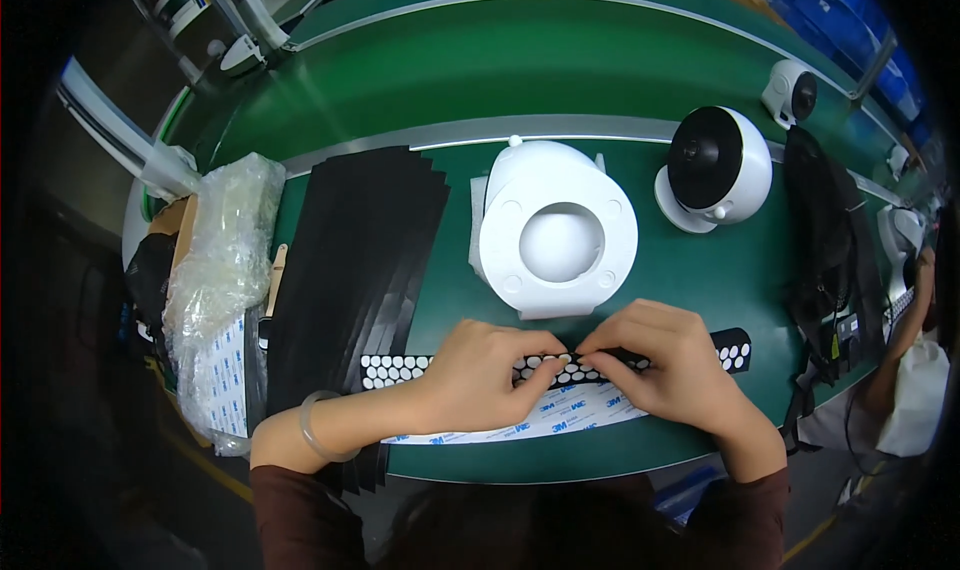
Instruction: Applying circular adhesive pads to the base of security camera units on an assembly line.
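Note:
A black strip dotted with rows of white round pads point(395, 372) lies across the front of the table under both hands. My left hand point(485, 375) is closed, thumb and forefinger pinching at the middle of the strip. My right hand point(672, 365) pinches there too, its fingertips almost meeting the left ones. Whether a single pad is between the fingertips is too small to tell. Beneath the strip lies a white backing sheet with blue print point(580, 412). Just beyond my hands rests a white rounded device housing point(500, 245), its ring-shaped base with a round recess facing up.
Several long black sheets point(345, 260) are fanned at the left, beside a wooden stick point(277, 278) and a bubble-wrapped bundle point(225, 260). A white ball-shaped camera point(745, 165) stands at back right, a smaller one point(785, 92) behind it. Black bagged material point(825, 240) borders the right; another person's arm point(905, 345) shows beyond.

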Demonstrator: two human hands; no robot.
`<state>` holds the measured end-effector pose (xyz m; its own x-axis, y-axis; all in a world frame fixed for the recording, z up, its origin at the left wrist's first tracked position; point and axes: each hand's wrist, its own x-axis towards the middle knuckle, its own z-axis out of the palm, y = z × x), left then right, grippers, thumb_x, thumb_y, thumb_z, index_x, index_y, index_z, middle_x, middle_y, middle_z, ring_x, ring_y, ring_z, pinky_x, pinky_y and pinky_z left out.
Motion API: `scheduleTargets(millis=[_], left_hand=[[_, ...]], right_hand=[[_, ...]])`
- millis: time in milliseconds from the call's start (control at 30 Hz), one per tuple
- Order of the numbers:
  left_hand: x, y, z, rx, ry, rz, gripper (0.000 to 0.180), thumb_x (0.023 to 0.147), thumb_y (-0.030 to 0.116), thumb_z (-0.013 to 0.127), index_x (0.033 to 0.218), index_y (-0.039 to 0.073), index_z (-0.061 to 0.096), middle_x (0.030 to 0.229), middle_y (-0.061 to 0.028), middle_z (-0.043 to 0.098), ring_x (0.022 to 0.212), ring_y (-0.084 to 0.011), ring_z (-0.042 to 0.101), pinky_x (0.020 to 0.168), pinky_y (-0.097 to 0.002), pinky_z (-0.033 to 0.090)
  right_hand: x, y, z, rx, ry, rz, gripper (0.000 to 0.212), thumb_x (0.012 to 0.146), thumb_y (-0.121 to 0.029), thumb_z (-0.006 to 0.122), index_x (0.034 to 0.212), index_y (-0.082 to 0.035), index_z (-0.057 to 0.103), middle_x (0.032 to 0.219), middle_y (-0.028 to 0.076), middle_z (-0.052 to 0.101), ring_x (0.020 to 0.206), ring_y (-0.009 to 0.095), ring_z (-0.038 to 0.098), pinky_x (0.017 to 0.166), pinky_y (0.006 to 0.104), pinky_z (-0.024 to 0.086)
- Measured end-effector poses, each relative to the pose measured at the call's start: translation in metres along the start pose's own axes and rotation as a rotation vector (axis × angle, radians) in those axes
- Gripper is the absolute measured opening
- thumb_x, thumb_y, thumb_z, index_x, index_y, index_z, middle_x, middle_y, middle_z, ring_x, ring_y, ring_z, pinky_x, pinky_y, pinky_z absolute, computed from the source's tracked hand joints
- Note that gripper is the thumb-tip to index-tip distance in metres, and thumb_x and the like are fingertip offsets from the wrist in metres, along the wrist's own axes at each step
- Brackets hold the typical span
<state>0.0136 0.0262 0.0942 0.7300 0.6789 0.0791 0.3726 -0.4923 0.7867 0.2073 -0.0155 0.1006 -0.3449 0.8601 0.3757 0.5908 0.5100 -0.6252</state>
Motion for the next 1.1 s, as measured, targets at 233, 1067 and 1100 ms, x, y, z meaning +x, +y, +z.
scheduleTargets(millis=[233, 1067, 1100], left_hand=[[-0.005, -0.001, 0.004, -0.085, 0.094, 0.044, 0.009, 0.074, 0.011, 0.059, 0.075, 0.003, 0.063, 0.064, -0.0104, 0.063, 0.046, -0.0208, 0.058, 0.044, -0.0271, 0.044], [-0.013, 0.012, -0.004, -0.049, 0.056, 0.107, 0.003, 0.073, 0.003, 0.060, 0.074, 0.001, 0.062, 0.057, -0.0097, 0.058, 0.047, -0.0199, 0.057, 0.046, -0.0265, 0.044], [-0.012, 0.012, -0.004, -0.079, 0.065, 0.089, 0.003, 0.073, 0.003, 0.060, 0.074, 0.001, 0.062, 0.058, -0.0100, 0.058, 0.048, -0.0197, 0.057, 0.047, -0.0260, 0.044]], right_hand=[[-0.002, -0.001, 0.005, -0.042, 0.075, -0.107, 0.013, 0.063, -0.005, 0.067, 0.075, -0.007, 0.063, 0.074, 0.001, 0.061, 0.062, 0.017, 0.057, 0.051, 0.0266, 0.045], [0.000, -0.008, 0.002, -0.071, 0.043, -0.241, 0.013, 0.063, -0.007, 0.067, 0.072, -0.004, 0.059, 0.071, 0.004, 0.058, 0.063, 0.020, 0.056, 0.053, 0.0287, 0.046], [0.000, -0.008, 0.002, -0.071, 0.044, -0.241, 0.013, 0.063, -0.007, 0.067, 0.072, -0.004, 0.059, 0.071, 0.004, 0.058, 0.063, 0.020, 0.056, 0.053, 0.0287, 0.046]])
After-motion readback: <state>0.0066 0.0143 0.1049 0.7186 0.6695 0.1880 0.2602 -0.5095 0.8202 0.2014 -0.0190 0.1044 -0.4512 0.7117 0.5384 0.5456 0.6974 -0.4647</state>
